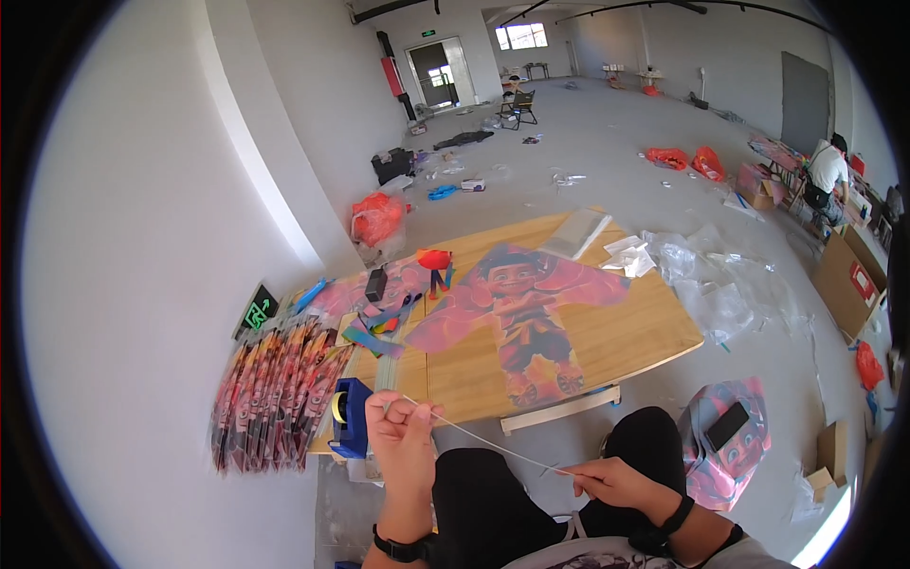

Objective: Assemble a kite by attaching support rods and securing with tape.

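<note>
There's the wooden table [635, 330] stretching across the middle, and a big cartoon sheet [521, 305] is lying spread over it! Off to the left, slim packets [275, 398] are fanning out in a row, while a blue tape dispenser [354, 422] is sitting just beside the left hand [403, 441]. That hand is pinching one part of a thin pale rod [502, 448], fingertips together; the right hand [616, 482] is clamping its other end, and the rod is bowing slightly above the person's lap.
</note>
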The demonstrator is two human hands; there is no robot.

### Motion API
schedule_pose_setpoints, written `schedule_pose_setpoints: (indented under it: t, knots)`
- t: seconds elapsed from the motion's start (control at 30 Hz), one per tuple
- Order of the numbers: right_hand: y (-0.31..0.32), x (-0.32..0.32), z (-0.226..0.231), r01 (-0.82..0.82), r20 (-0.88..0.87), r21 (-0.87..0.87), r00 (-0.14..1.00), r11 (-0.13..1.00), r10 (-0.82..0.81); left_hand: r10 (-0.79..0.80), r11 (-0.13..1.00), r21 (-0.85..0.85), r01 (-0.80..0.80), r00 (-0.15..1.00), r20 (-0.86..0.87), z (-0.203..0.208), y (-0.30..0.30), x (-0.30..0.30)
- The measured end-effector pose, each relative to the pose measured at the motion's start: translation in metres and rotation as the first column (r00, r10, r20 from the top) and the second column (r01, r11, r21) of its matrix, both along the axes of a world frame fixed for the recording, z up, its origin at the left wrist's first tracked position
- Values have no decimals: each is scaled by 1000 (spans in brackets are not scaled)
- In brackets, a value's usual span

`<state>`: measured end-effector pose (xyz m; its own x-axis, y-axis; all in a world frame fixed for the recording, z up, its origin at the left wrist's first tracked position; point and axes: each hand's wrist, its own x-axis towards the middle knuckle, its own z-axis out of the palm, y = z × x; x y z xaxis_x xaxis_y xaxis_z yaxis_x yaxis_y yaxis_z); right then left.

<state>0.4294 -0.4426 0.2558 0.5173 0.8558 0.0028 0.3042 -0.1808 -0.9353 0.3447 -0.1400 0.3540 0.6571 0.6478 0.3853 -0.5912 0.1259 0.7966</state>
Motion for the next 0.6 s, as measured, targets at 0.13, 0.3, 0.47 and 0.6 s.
schedule_pose_setpoints:
  t: [0.13,0.3,0.47,0.6]
  knots:
    - [-9,12,-18,68,-95,-39,993,997,-72,-39,997,-68,35,998,-56,18,24,49]
    - [8,33,-14,126,-172,-73,976,989,-137,-98,995,-6,98,993,-59,-6,68,135]
    - [47,70,-8,174,-182,-92,965,980,-188,90,934,356,13,958,-271,-66,98,241]
    - [80,111,-29,163,-398,-138,894,977,-206,149,887,461,38,920,-362,-121,125,308]
